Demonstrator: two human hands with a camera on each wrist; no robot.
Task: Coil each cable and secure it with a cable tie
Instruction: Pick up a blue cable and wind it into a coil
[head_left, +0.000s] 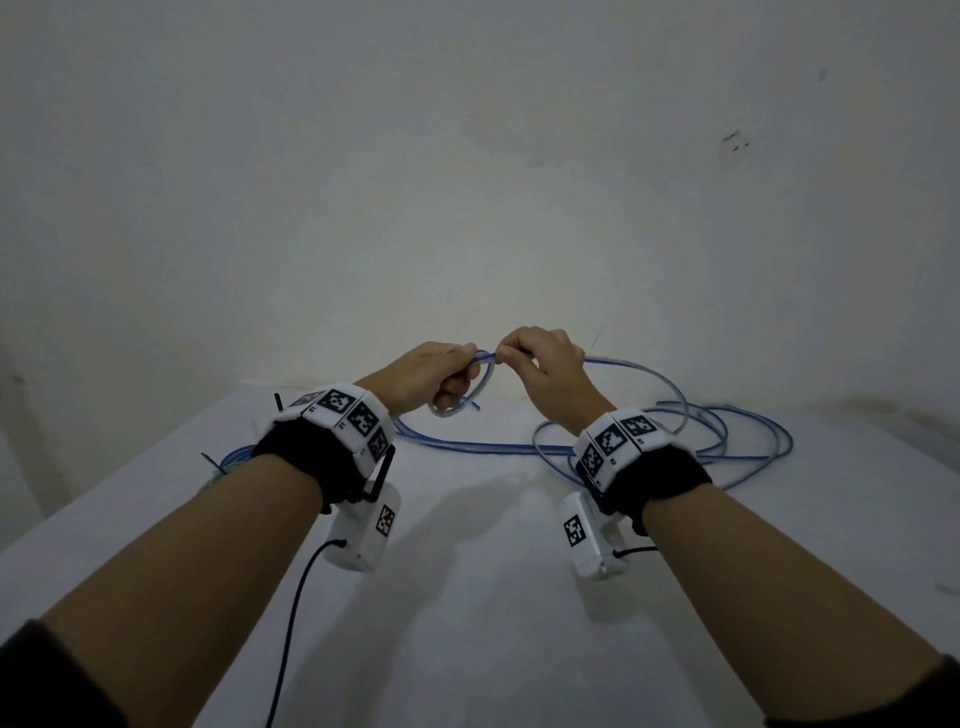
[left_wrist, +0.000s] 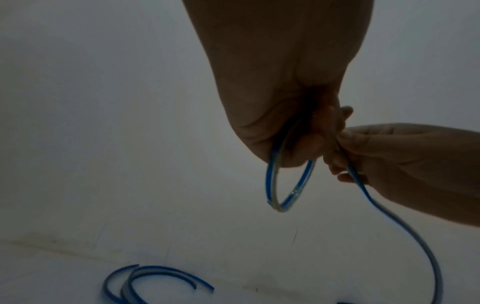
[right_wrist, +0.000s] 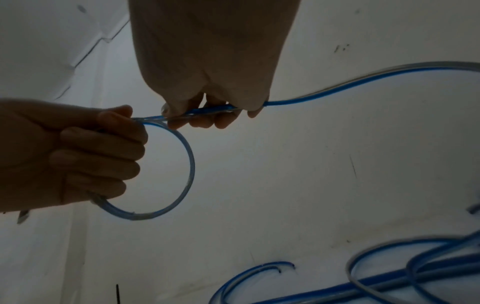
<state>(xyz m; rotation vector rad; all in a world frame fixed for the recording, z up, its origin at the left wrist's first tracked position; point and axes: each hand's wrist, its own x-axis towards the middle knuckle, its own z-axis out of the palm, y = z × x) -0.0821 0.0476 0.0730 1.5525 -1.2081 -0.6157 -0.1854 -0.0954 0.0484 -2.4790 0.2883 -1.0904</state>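
Nearest to us are our own forearms, each strapped with a black band carrying checkered markers and a white camera unit (head_left: 363, 530) slung beneath the wrist. Past them, our left hand (head_left: 431, 374) is curled into a fist around a small first loop (right_wrist: 166, 174) of the blue cable (head_left: 649, 431), and our right hand (head_left: 550, 364) pinches the strand right beside it, thumb and fingertips closed on the cable where it leaves the loop. The two hands nearly touch, raised above the white table (head_left: 467, 597).

Beyond the hands, the rest of the cable lies in loose overlapping curves on the table's far right side, with a long run trailing left toward a second blue bundle (head_left: 234, 460) half hidden behind our left wrist (a thin dark strip pokes out near it, possibly a cable tie, though we cannot be sure). Behind everything stands a plain, scuffed wall (head_left: 467, 156).

We judge the cable to be light and fairly springy: it holds a rounded arc in the air rather than drooping limp, so loops will want to spring open unless the left hand clamps each one. Its jacket looks smooth and likely slick. Best hold is where the strands cross, feeding slack with the right.
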